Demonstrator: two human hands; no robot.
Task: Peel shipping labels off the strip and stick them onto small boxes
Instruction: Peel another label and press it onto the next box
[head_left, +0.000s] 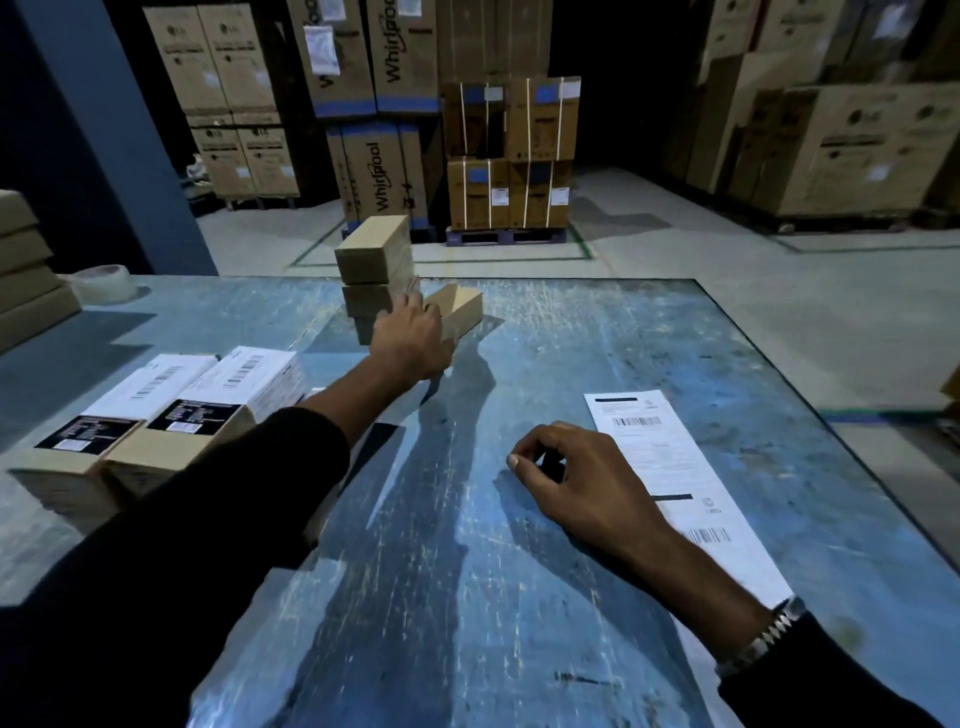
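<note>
Head view: left hand (413, 338) reaches to the far-left middle of the table (597, 338), fingers curled on a plain box (457, 312) lying w/ its long axis running away, right beside the box stack (374, 275). Right hand (576, 478) rests near the right edge, fingers loosely curled, holding nothing, touching the label strip (675, 467), which runs near-to-far just to its right. Two labelled boxes (171, 415) sit at the left edge. Likely next: box comes toward the strip; right hand is nearer the labels.

left fingers (415, 297): motion-blurred, grip on small box (460, 312) unclear
label strip (685, 499): print illegible, partly under right hand (576, 478)
flat cartons (26, 280): cut by left edge
</note>
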